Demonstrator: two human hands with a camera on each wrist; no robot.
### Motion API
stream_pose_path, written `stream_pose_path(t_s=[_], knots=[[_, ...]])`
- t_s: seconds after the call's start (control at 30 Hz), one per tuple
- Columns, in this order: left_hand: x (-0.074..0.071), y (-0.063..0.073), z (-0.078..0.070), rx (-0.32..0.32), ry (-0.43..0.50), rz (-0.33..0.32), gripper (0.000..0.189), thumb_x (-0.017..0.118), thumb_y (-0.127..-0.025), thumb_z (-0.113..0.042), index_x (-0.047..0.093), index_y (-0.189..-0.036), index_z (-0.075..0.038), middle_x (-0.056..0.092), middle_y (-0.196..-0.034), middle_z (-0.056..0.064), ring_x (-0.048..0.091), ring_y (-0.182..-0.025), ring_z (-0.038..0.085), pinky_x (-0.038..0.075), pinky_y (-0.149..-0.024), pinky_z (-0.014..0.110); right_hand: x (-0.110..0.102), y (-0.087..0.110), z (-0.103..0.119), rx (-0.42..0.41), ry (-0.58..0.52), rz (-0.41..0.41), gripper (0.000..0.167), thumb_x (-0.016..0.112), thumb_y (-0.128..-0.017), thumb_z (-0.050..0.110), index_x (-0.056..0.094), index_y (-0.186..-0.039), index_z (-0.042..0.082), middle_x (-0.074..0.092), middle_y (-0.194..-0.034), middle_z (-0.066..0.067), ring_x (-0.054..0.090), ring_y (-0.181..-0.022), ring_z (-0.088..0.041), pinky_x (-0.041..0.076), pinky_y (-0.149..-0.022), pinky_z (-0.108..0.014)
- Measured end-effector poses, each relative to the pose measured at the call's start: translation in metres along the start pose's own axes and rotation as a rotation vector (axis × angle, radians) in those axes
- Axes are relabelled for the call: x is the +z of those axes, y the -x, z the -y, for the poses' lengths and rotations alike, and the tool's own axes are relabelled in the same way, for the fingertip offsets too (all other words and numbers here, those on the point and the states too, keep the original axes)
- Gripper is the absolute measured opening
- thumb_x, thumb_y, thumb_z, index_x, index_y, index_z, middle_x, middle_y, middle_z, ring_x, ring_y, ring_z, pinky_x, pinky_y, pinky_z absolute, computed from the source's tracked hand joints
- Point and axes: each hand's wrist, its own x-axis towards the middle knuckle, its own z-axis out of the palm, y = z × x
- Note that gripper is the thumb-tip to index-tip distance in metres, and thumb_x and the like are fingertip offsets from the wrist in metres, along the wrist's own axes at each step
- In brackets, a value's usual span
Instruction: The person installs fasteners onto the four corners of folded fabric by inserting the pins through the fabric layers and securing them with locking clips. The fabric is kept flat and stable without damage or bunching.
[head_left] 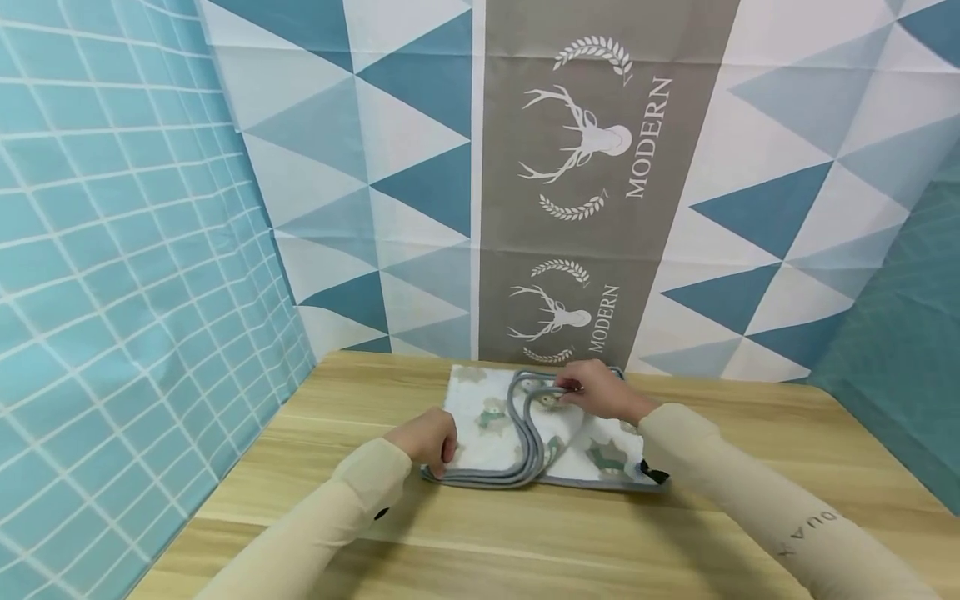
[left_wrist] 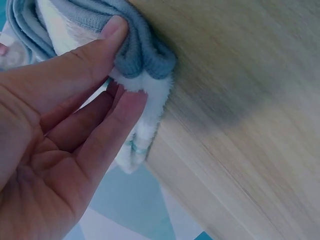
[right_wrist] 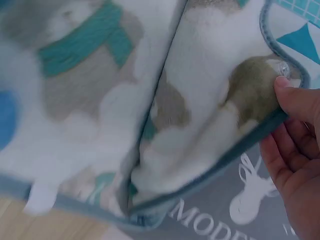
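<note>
A white fleece blanket (head_left: 480, 425) with grey trim and animals in green scarves lies folded on the table. At its near left corner my left hand (head_left: 425, 437) pinches the stacked layers. The left wrist view shows the thumb of that hand (left_wrist: 65, 115) on the grey trim (left_wrist: 135, 57), with fingers against the white pile beneath. Toward the back, my right hand (head_left: 600, 390) holds a corner of the upper layer, which is raised and folds over leftward. In the right wrist view, thumb and fingers of this hand (right_wrist: 297, 145) grip the trimmed corner.
The wooden table (head_left: 480, 542) reaches up to a patterned cloth backdrop (head_left: 420, 208) with deer heads and triangles. A blue gridded sheet (head_left: 135, 292) borders the left side, and a teal one (head_left: 900, 350) the right. A white tag (right_wrist: 42, 195) hangs from the blanket's trim.
</note>
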Motion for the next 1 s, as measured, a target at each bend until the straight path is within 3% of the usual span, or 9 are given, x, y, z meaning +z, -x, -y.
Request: stream_pose_path(t_s=[0.27, 0.43, 0.6, 0.77, 1.0], knots=[[-0.001, -0.001, 0.004, -0.015, 0.006, 0.001, 0.023, 0.083, -0.058, 0.007, 0.063, -0.059, -0.005, 0.054, -0.055, -0.004, 0.047, -0.052, 0.010, 0.045, -0.052, 0.025, -0.035, 0.041, -0.005, -0.070, 0.050, -0.059, 0.014, 0.075, -0.075, 0.004, 0.070, -0.082, 0.015, 0.068, -0.078, 0.005, 0.063, -0.071, -0.009, 0.052, -0.064, -0.030], [-0.004, 0.000, 0.007, 0.003, 0.004, -0.006, 0.022, 0.081, -0.061, 0.007, 0.063, -0.059, -0.005, 0.054, -0.056, -0.003, 0.045, -0.052, 0.010, 0.042, -0.051, 0.025, -0.045, 0.074, -0.015, -0.025, 0.049, -0.055, 0.019, 0.075, -0.074, 0.000, 0.071, -0.080, 0.017, 0.069, -0.080, 0.006, 0.064, -0.074, -0.010, 0.052, -0.066, -0.029], [-0.004, -0.001, 0.006, 0.005, -0.002, -0.006, 0.022, 0.081, -0.061, 0.006, 0.063, -0.060, -0.005, 0.053, -0.056, -0.003, 0.045, -0.052, 0.010, 0.041, -0.051, 0.025, -0.049, 0.100, -0.022, 0.050, 0.063, -0.039, 0.021, 0.077, -0.072, 0.002, 0.072, -0.081, 0.021, 0.068, -0.082, 0.010, 0.063, -0.075, -0.008, 0.053, -0.066, -0.028], [-0.002, -0.002, 0.004, -0.023, -0.005, 0.012, 0.022, 0.081, -0.062, 0.005, 0.063, -0.060, -0.005, 0.053, -0.055, -0.004, 0.045, -0.052, 0.010, 0.041, -0.051, 0.025, -0.046, 0.121, -0.021, 0.031, 0.100, -0.007, 0.021, 0.078, -0.070, 0.003, 0.073, -0.082, 0.019, 0.069, -0.083, 0.009, 0.064, -0.075, -0.010, 0.054, -0.065, -0.030], [0.000, -0.004, 0.001, -0.009, 0.010, 0.015, 0.021, 0.081, -0.061, 0.007, 0.063, -0.061, -0.004, 0.053, -0.056, -0.003, 0.045, -0.053, 0.011, 0.041, -0.051, 0.025, -0.042, 0.128, -0.020, 0.080, 0.098, 0.023, 0.020, 0.076, -0.072, 0.000, 0.074, -0.085, 0.014, 0.069, -0.084, 0.005, 0.065, -0.077, -0.012, 0.055, -0.066, -0.034]])
